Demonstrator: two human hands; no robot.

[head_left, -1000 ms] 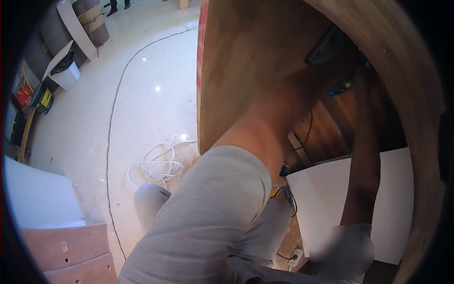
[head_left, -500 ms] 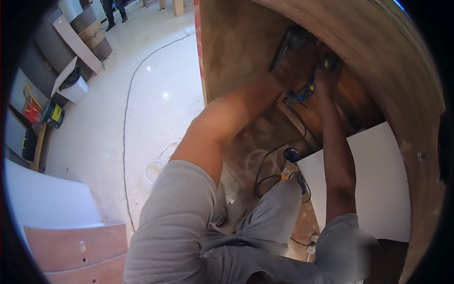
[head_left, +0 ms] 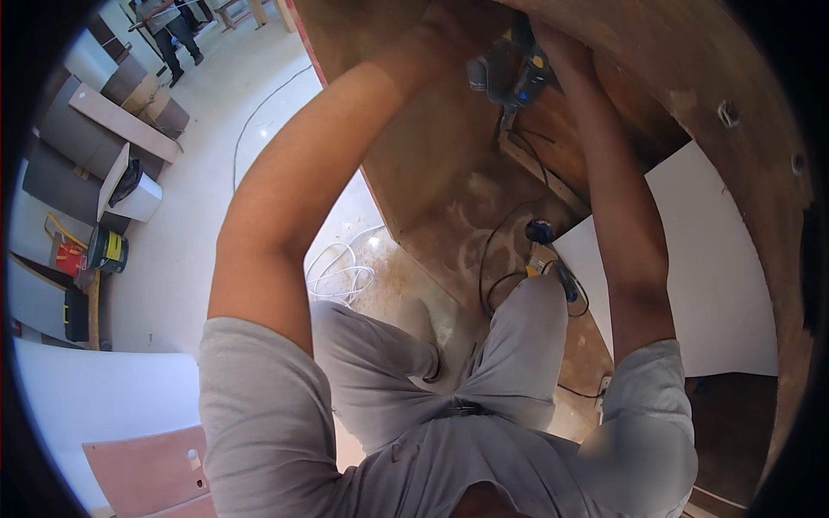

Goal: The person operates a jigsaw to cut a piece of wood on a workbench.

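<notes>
A dark corded power tool point(head_left: 522, 78) with blue and yellow parts is up inside a curved brown wooden structure point(head_left: 743, 164); its exact kind is unclear. My right hand point(head_left: 557, 43) is closed on the tool's right side, its fingertips mostly hidden. My left hand point(head_left: 471, 22) is at the upper edge, left of the tool, shadowed and blurred, so its grip cannot be made out. A black cable point(head_left: 534, 151) hangs below the tool. Both arms are raised and stretched forward.
A second blue-and-black tool point(head_left: 563, 278) and its cable lie by my right knee. A white panel point(head_left: 712, 268) stands at right. Coiled white cable point(head_left: 341, 274) lies on the floor. Further left are a white bin point(head_left: 138, 197), a dark bucket point(head_left: 108, 250) and a standing person point(head_left: 168, 39).
Both hands and the power tool have moved up in view, the left arm swinging left and outward. The view has shifted, showing more of my legs and the person at the back.
</notes>
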